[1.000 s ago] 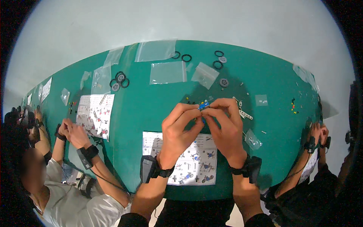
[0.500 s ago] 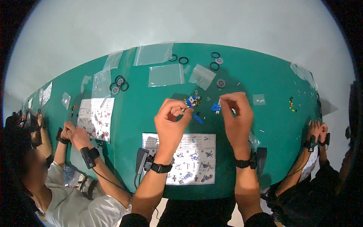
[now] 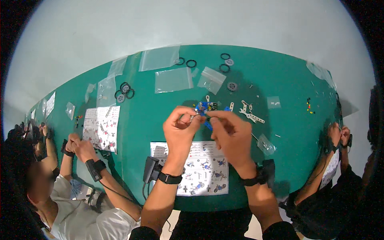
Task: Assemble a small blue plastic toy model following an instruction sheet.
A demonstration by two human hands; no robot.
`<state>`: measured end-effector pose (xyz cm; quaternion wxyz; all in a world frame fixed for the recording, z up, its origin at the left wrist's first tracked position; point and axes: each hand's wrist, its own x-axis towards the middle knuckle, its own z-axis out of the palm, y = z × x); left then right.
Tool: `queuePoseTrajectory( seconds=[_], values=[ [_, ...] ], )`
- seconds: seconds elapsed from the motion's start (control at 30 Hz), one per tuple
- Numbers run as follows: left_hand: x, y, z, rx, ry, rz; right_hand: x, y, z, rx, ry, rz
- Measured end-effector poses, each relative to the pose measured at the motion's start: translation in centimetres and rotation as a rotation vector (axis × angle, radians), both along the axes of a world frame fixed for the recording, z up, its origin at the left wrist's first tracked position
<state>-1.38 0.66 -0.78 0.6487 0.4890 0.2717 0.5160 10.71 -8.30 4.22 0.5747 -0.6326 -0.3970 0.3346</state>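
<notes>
My left hand is closed in a pinch on a small silvery metal piece, above the green table. My right hand reaches in beside it with thumb and forefinger together, close to the left fingertips. What the right fingers hold, if anything, is too small to make out. Just beyond the fingertips lies a heap of small blue and black parts. A blue perforated strip shows between my hands, partly covered. Another blue piece peeks out past my right hand.
Under my wrists lies a printed instruction sheet. White perforated strips are right of my hands, near a small plastic bag. Farther back are clear bags, black tyre rings and a grey wheel. Co-workers' hands work at both sides.
My right hand has moved left to meet my left hand, uncovering the white strips. My left hand has stayed nearly in place, still pinching.
</notes>
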Motion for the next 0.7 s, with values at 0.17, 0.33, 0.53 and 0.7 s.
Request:
queuePoseTrajectory(
  seconds=[0.17, 0.33, 0.53, 0.7],
  values=[
    [-0.5, 0.9, 0.2, -0.01, 0.003, 0.059, 4.7, 0.4, -0.1, 0.012, -0.113, -0.181],
    [-0.9, 1.7, 0.0, 0.043, 0.065, 0.136, 7.3, -0.1, -2.8, -0.037, -0.762, -0.049],
    [-1.1, 2.1, -0.4, 0.046, 0.096, 0.164, 4.6, 0.2, -3.3, -0.107, -0.671, 0.239],
    [-0.8, 2.3, -0.9, 0.061, 0.077, 0.135, 4.4, 0.3, -3.3, -0.089, -0.705, 0.269]
  ],
)
